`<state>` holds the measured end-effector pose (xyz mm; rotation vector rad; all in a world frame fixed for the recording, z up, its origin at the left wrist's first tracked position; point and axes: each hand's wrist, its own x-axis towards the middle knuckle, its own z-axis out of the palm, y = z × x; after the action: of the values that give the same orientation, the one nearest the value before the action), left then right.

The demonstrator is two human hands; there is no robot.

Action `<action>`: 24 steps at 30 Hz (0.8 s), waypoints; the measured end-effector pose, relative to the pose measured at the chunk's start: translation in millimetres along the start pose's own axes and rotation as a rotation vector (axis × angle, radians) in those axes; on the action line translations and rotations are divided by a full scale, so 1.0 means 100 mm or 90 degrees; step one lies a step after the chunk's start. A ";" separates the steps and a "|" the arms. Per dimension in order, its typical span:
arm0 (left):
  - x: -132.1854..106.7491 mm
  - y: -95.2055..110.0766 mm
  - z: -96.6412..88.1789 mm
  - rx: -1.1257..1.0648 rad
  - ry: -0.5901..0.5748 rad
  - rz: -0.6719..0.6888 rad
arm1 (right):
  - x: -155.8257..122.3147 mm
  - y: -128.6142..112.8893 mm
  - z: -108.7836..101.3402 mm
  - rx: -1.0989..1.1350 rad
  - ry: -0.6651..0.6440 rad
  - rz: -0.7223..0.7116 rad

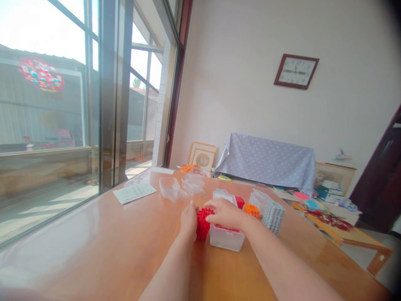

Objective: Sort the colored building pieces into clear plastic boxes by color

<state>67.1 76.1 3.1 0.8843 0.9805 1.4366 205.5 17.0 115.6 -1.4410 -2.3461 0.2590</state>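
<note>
A red knobbly piece [203, 225], built up of many small bead-like bits, stands on the table between my hands. My left hand [188, 219] is closed against its left side. Over its upper right, my right hand [224, 212] curls with thumb and fingers on it; the fingertips are partly hidden. Just right of the piece is a translucent plastic box [226, 241] with red bits inside, partly covered by my right hand and wrist. Behind that wrist are an orange knobbly piece [251, 210] and a grey ribbed piece [273, 216].
Clear plastic tubs [171, 190] stand toward the back, beside a sheet of paper [134, 192] with writing. Another clear container [259, 200] is behind the grey piece. The wooden table [125, 251] runs along the window. A low side table [354, 238] stands to the right.
</note>
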 end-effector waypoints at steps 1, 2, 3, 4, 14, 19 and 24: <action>-0.01 0.01 0.00 0.003 0.009 -0.008 | -0.03 0.03 -0.03 -0.008 0.014 0.005; -0.02 0.02 0.01 0.008 0.018 -0.014 | -0.07 0.07 -0.07 -0.018 0.023 0.013; -0.02 0.02 0.01 0.012 0.025 -0.019 | -0.12 0.12 -0.12 -0.026 0.027 0.024; -0.02 0.02 0.01 0.016 0.029 -0.021 | -0.16 0.17 -0.16 -0.033 0.022 0.036; 0.03 0.00 -0.01 0.031 0.028 -0.032 | -0.46 0.53 -0.26 -0.130 -0.044 0.218; 0.04 -0.01 -0.02 0.009 0.029 -0.027 | -0.49 0.54 -0.16 -0.148 -0.010 0.222; 0.06 -0.04 -0.02 -0.004 0.028 -0.038 | -0.53 0.52 -0.10 -0.145 -0.016 0.197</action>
<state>65.9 82.0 -2.0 0.8167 1.0263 1.4128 273.7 -6.7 95.0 -1.9223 -2.2207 0.0927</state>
